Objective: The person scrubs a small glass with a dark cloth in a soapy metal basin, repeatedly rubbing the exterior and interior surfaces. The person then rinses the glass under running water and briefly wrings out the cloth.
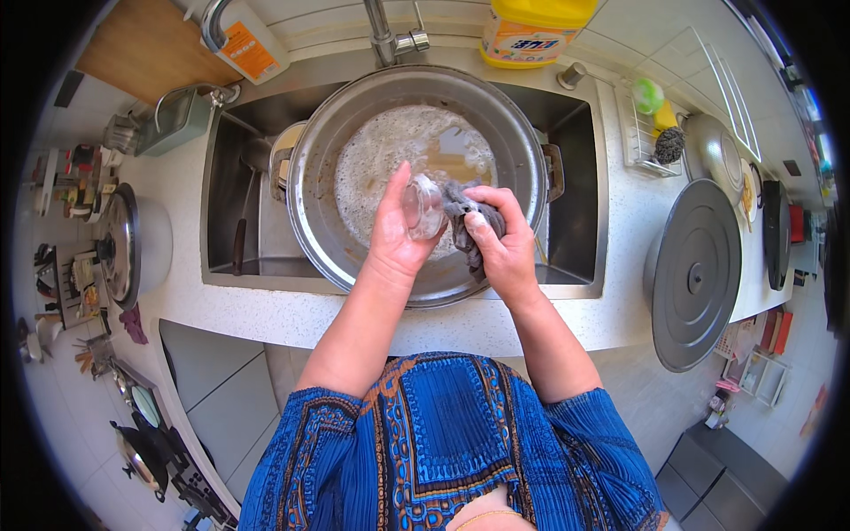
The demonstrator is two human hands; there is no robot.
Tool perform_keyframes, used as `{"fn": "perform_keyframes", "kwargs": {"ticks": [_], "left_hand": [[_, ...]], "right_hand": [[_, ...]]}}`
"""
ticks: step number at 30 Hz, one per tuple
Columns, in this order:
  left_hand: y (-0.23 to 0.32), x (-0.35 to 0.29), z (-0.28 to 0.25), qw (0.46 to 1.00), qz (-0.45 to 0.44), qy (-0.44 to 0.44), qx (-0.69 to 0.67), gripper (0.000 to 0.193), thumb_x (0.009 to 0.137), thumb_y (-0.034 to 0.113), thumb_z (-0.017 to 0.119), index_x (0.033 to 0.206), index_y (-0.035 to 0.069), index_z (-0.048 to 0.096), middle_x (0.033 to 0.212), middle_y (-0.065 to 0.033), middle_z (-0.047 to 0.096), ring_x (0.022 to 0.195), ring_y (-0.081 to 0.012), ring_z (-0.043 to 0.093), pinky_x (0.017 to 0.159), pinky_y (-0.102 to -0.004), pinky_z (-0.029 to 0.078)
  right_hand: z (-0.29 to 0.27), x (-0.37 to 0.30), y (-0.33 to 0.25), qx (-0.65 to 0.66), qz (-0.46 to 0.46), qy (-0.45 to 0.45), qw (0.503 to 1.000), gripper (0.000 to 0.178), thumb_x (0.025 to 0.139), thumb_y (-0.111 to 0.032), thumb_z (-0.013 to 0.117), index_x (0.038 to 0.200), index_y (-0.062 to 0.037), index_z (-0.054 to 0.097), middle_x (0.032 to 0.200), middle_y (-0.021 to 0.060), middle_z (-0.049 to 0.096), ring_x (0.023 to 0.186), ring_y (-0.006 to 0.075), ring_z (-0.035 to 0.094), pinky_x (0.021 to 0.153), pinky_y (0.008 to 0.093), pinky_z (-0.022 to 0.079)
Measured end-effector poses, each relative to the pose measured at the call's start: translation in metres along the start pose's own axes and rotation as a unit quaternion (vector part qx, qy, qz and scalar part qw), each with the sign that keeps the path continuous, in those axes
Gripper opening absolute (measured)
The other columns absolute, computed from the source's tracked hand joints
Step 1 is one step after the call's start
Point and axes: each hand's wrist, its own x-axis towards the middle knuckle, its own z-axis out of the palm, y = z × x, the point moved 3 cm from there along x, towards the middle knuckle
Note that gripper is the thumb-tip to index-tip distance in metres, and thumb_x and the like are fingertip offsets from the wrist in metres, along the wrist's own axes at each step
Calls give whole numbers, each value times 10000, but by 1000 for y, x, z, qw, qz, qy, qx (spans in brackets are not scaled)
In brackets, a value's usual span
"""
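My left hand (pixel 400 226) is closed around a small clear glass cup (pixel 423 205), with its thumb side and fingers on the cup's wall. Bunched in my right hand (pixel 505 239) is a wet dark grey cloth (pixel 467 221), whose upper end touches the cup's right side. Both hands are over the near half of a large metal pot (pixel 310 190) that sits across the sink. Foamy, cloudy water (pixel 381 146) fills its bottom; a brownish patch shows through the suds. What lies under the water cannot be made out.
Around the pot is the steel sink (pixel 232 155), with a dark-handled utensil (pixel 240 243) at its left. A faucet (pixel 382 40) rises behind. A yellow jug (pixel 536 31) and a white bottle (pixel 248 44) stand at the back. A big grey lid (pixel 697 276) leans at right; a lidded pot (pixel 133 239) stands left.
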Motion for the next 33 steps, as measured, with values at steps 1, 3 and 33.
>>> {"fn": "perform_keyframes", "kwargs": {"ticks": [1,3,33], "left_hand": [[2,0,-3,1000,-4,1,4,371,808,390,686,997,85,593,878,-80,622,787,-221,608,654,-345,533],[2,0,-5,1000,-8,0,7,370,809,389,685,1002,87,591,871,-75,618,779,-217,606,643,-342,534],[63,-47,12,999,28,-28,22,300,867,422,605,855,122,604,690,-17,614,587,-150,602,507,-290,516]], "right_hand": [[0,0,0,-4,-2,1,1000,221,831,-71,631,1046,-34,593,997,93,585,943,217,565,866,299,434],[0,1,0,3,-9,8,1000,219,829,-70,632,1042,-34,595,990,96,585,946,221,564,867,302,433],[55,-2,-16,245,150,30,958,266,946,-188,534,1175,-55,513,995,30,606,858,79,565,762,232,479]]}}
